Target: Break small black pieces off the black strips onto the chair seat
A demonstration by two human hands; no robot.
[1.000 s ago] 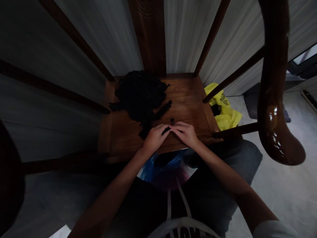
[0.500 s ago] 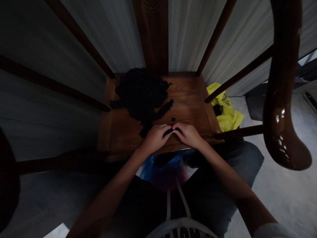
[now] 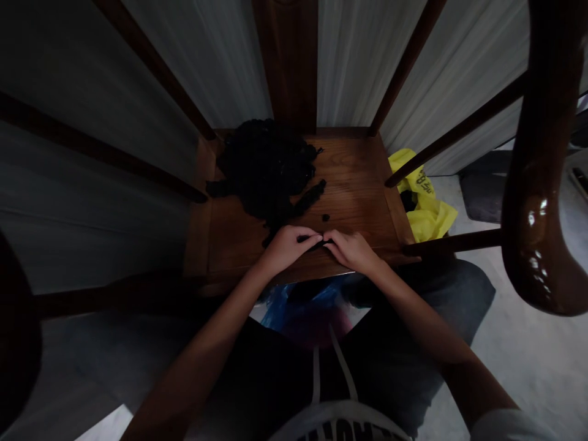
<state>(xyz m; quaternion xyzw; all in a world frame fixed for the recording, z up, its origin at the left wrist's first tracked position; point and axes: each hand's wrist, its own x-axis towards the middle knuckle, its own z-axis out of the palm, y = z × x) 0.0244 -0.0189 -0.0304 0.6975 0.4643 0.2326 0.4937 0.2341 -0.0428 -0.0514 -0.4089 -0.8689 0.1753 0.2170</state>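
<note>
My left hand (image 3: 290, 247) and my right hand (image 3: 353, 251) meet near the front edge of a wooden chair seat (image 3: 356, 177). Between their closed fingertips is a thin black strip (image 3: 314, 244), which looks like cloth; its ends are partly covered by the fingers. Beyond my left hand lies a heap of black, ruffled cloth-like pieces (image 3: 266, 168), too dark to tell one from another. One crinkled black strip (image 3: 311, 195) sticks out from the heap toward the right. A small round black bit (image 3: 326, 217) sits alone on the seat just past my fingertips.
A glossy curved armrest (image 3: 528, 245) stands at the right, with thin wooden spindles (image 3: 408, 67) around the seat. On the floor to the right is a yellow bag (image 3: 432, 219) with dark contents. Blue plastic (image 3: 281, 309) shows below the seat's front edge, between my legs.
The whole view has shifted slightly, moving the scene a little right. My left fingers have drawn in a bit around the black strip. The heap and the small bit stay put on the seat.
</note>
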